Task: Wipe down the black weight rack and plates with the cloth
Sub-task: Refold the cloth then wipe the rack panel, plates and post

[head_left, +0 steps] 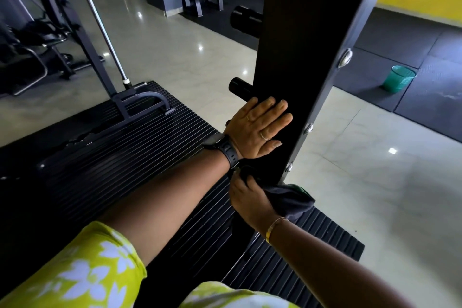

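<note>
My left hand [257, 127] lies flat, fingers straight, on the rack [300, 45]. My right hand [250, 200], just below, clutches the cloth [292, 200] at the rack's foot. Risk: the bunched cloth could skip the bolts [309, 129], or my knuckles could scrape them.

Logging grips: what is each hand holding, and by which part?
Right hand grips the dark cloth, bunched at one end; left hand lies flat on the rack upright, holding nothing.
</note>
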A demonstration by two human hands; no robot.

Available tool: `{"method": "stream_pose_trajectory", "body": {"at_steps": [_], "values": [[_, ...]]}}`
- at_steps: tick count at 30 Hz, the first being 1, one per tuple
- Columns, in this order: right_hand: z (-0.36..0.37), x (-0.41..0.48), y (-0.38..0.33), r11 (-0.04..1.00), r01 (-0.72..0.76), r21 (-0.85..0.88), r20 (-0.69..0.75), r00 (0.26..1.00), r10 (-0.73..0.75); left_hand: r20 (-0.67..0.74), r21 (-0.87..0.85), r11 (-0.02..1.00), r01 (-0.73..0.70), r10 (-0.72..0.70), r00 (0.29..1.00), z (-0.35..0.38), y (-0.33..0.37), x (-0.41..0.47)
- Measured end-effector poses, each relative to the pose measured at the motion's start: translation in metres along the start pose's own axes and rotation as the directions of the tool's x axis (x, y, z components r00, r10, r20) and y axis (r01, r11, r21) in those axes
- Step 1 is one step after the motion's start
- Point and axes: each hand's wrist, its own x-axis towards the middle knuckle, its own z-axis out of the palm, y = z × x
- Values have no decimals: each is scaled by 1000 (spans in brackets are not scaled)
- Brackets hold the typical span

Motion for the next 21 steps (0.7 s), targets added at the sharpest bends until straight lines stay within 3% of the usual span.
{"method": "stream_pose_trajectory", "body": {"at_steps": [3,9,15,21], "values": [[12,-11,-8,996,87,-11,111,990,-86,2,-1,1000,25,-25,1000,1,3,-3],[23,-20,-10,999,49,25,-8,999,-48,-19,-12,999,43,-43,999,4,4,-5],[28,-33,-10,996,63,-59,99,993,-57,-39,-7,999,54,-54,998,6,5,-6],[29,-58,9,996,31,-87,-36,999,-34,-41,-4,998,57,-57,997,6,5,-7]]}}
